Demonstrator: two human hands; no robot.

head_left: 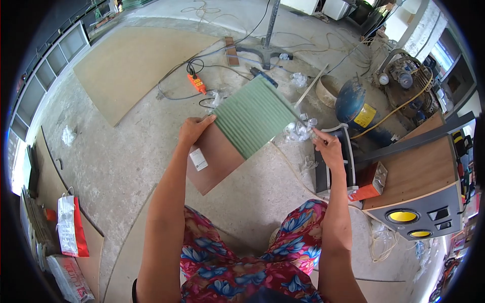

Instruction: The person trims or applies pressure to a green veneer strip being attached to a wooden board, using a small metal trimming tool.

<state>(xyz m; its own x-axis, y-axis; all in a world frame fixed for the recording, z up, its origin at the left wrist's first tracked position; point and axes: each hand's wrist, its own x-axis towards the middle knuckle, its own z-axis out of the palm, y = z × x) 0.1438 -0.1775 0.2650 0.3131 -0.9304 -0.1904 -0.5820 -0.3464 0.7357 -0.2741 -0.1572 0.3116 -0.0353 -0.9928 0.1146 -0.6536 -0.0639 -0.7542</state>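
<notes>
In the head view, my left hand [196, 130] grips the upper left edge of a rectangular sample panel, thumb on its face. The panel has a ridged green part [255, 116] and a flat brown part [214, 160] bearing a white label [198, 158]. The panel lies at a slant in front of my knees. To its right, my right hand [329, 147] has its fingers drawn together near the panel's right corner, close to a thin dark strip [298, 115] along that edge. What the right fingers hold, I cannot tell. Crumpled clear plastic [299, 131] lies just beyond them.
An orange power strip [197, 83] with its cord lies ahead, near a metal stand base [265, 53]. A large brown board [136, 65] covers the floor far left. At right stand a blue air compressor [353, 103], an orange box [369, 183] and a wooden speaker cabinet [414, 171].
</notes>
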